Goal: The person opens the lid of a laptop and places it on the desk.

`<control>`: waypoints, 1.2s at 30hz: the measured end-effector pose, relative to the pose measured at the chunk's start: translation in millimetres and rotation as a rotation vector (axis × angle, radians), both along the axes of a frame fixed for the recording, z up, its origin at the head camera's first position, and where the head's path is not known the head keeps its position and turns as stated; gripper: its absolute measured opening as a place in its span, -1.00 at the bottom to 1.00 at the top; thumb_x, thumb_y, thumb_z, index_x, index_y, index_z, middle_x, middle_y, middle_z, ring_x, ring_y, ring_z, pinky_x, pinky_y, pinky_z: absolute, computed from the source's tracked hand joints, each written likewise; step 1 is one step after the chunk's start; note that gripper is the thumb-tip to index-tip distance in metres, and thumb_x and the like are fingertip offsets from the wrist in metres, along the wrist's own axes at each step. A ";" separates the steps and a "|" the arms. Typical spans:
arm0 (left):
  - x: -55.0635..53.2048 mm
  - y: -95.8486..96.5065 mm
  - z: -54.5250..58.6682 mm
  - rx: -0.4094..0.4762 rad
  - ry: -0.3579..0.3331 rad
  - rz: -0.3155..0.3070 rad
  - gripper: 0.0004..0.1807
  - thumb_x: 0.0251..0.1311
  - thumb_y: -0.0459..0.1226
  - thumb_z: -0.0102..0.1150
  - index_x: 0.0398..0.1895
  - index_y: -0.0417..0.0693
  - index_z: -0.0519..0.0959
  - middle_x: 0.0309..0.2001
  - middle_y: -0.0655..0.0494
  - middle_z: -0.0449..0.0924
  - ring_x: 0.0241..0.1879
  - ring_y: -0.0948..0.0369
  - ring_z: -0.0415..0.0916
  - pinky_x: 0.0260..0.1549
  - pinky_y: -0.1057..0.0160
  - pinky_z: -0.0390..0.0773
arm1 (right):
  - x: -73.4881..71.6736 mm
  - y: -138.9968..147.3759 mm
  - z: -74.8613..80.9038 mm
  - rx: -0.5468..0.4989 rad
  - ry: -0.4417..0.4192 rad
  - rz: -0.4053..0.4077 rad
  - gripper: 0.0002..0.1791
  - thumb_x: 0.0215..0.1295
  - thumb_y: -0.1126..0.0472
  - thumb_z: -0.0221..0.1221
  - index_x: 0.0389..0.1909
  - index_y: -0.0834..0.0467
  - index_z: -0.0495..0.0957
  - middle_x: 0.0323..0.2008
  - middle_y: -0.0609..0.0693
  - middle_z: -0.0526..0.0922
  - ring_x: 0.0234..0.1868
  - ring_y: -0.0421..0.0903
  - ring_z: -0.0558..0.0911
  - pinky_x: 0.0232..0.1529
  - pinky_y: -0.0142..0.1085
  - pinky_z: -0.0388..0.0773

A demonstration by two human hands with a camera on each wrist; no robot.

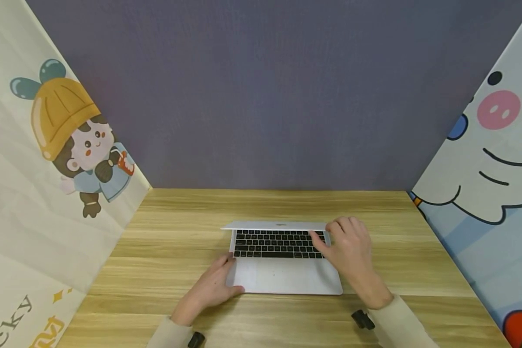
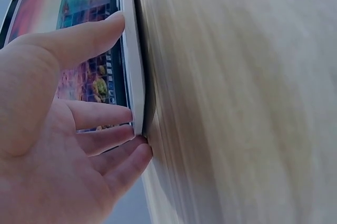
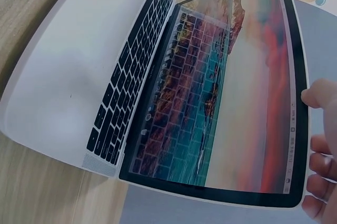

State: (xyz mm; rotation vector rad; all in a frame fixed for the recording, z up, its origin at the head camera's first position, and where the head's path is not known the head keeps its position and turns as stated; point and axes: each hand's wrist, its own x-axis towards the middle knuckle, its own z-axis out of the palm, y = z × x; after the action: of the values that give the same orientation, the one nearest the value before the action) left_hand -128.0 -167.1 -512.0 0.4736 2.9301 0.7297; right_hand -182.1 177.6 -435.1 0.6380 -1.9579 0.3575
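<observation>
A silver laptop (image 1: pixel 282 275) rests on the wooden table with its lid (image 1: pixel 252 225) raised and tilted forward over the black keyboard (image 1: pixel 274 243). My right hand (image 1: pixel 350 244) pinches the lid near its upper right corner. Its thumb (image 3: pixel 320 93) lies on the screen's dark border and the other fingers curl behind the edge. Colourful wallpaper shows on the lit screen (image 3: pixel 253 76), with keys reflected in it. At the front left of the laptop's base, my left hand (image 1: pixel 213 285) rests against the edge, its thumb and fingers (image 2: pixel 113 116) spread and loosely extended.
Light wooden tabletop (image 1: pixel 165 241) surrounds the laptop. A grey-blue panel (image 1: pixel 278 96) stands behind the table. Cartoon-printed sheets flank it, with a yellow-hatted figure (image 1: pixel 65 121) on the left and a pig-nosed figure (image 1: pixel 498 110) on the right.
</observation>
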 end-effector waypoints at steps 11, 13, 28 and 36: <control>0.5 3.4 1.5 -0.009 0.012 0.028 -0.03 0.06 0.07 0.48 0.38 -0.42 0.37 0.46 -0.33 0.23 0.40 -0.25 0.26 0.36 -0.21 0.31 | -3.5 -3.2 4.8 -0.035 -0.051 -0.024 -0.46 0.23 -0.16 0.23 -0.58 0.27 0.55 -0.58 0.11 0.55 -0.54 0.11 0.47 -0.53 -0.08 0.41; 0.7 4.1 2.3 -0.016 0.010 0.030 -0.02 0.06 0.07 0.47 0.39 -0.42 0.36 0.46 -0.33 0.23 0.40 -0.25 0.26 0.36 -0.20 0.31 | -4.6 -3.4 7.1 -0.029 -0.049 -0.023 -0.49 0.19 -0.13 0.26 -0.59 0.27 0.56 -0.59 0.10 0.53 -0.56 0.09 0.45 -0.55 -0.11 0.38; -1.1 6.1 3.1 -0.033 -0.021 0.026 0.00 0.07 0.06 0.47 0.41 -0.44 0.32 0.46 -0.36 0.20 0.40 -0.27 0.24 0.37 -0.22 0.29 | -12.9 -3.9 18.2 0.028 -0.108 -0.099 -0.52 0.10 -0.10 0.40 -0.53 0.29 0.62 -0.54 0.14 0.61 -0.56 0.09 0.49 -0.59 -0.13 0.43; -2.9 6.4 4.7 -0.040 -0.036 0.027 0.00 0.06 0.05 0.48 0.39 -0.45 0.32 0.46 -0.36 0.20 0.40 -0.27 0.23 0.38 -0.21 0.28 | -19.5 -7.1 23.0 0.012 -0.083 -0.111 -0.48 0.17 -0.15 0.35 -0.52 0.30 0.62 -0.52 0.17 0.63 -0.53 0.14 0.53 -0.55 -0.07 0.47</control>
State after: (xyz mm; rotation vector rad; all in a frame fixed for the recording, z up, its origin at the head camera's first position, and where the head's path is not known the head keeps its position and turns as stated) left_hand -130.9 -160.6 -507.3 0.4141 2.9163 0.6744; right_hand -201.6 170.6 -412.0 0.5265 -2.0668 0.3077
